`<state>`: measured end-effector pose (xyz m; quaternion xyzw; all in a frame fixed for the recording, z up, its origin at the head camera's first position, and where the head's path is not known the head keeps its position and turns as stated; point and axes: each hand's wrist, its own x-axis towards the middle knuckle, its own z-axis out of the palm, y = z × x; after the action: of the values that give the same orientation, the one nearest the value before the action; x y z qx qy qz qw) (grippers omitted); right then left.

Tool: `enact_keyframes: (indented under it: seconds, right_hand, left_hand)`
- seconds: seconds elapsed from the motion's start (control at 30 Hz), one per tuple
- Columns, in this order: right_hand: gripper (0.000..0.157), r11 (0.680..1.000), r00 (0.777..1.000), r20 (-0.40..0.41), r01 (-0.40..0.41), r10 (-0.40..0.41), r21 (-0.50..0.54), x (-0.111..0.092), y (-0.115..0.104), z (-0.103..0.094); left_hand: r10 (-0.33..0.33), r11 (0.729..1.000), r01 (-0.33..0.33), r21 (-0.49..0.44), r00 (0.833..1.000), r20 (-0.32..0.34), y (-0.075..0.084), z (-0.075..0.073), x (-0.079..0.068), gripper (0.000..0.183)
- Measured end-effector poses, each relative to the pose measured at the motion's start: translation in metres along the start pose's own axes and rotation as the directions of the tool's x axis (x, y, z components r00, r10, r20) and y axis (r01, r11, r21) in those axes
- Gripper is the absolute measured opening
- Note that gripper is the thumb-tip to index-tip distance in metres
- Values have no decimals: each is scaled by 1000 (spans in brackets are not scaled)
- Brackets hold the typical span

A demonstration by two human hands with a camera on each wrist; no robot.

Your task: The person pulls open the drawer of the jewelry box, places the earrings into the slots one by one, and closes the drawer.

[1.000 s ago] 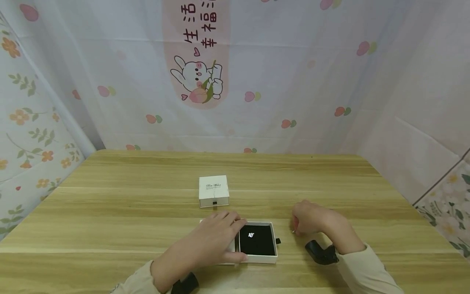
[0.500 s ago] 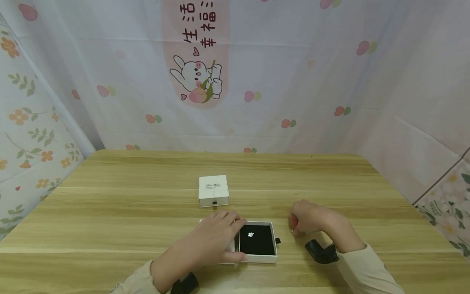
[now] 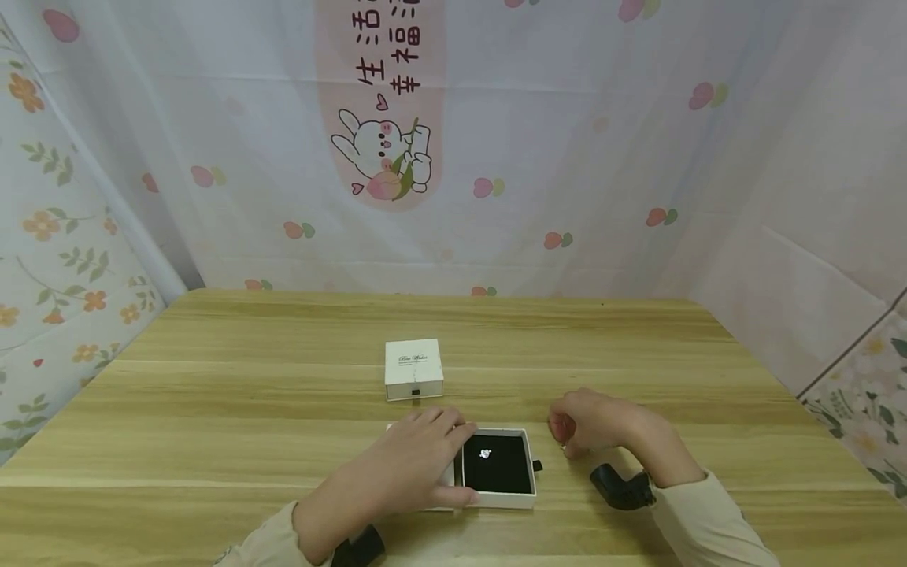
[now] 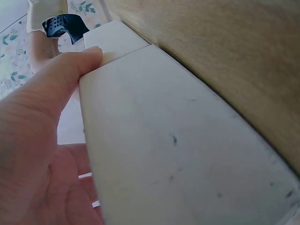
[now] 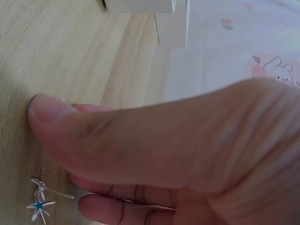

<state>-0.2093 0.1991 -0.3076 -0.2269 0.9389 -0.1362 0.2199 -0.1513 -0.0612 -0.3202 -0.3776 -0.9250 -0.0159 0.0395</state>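
My left hand grips a white slide-out jewelry box, its thumb along the near side and fingers over the top. The white outer sleeve is mostly under that hand. Its drawer is pulled out to the right, showing a black pad with a sparkling silver ornament on it. To the right, my right hand is low over the table, thumb and forefinger pinching a tiny silver piece of jewelry, mostly hidden. Starfish-shaped earrings, one blue-centred, lie beside the fingers in the right wrist view.
A second white box, closed and printed with lettering, stands behind the left hand. The wooden table runs back to a patterned curtain. Black wrist mounts stick out below the forearms.
The right hand has shifted slightly left, its forefinger reaching out a little more, toward the drawer. The left hand and both boxes have stayed in place.
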Motion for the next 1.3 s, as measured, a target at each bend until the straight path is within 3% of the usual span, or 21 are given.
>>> enact_keyframes:
  seconds: [0.2, 0.53, 0.83, 1.07, 1.3]
  right_hand:
    - [20, 999, 999, -11, 49, -49, -8, 0, 3, 0]
    - [16, 999, 999, -27, -37, 38, 31, 0, 2, 0]
    - [11, 999, 999, -39, 22, -21, 33, 0, 3, 0]
    - [13, 988, 986, -87, 148, -145, 32, 3, 2, -3]
    - [17, 992, 989, -99, 116, -110, 48, 2, -1, -4]
  left_hand:
    - [1, 1000, -1, -8, 1000, -15, 0, 2, 1, 69]
    - [-6, 1000, 6, 4, 1000, 2, 1, 2, 1, 70]
    - [-5, 1000, 5, 11, 1000, 5, 0, 2, 1, 70]
    - [-12, 1000, 12, 12, 1000, 7, 0, 3, 1, 72]
    - [-6, 1000, 6, 6, 1000, 19, -1, 3, 2, 72]
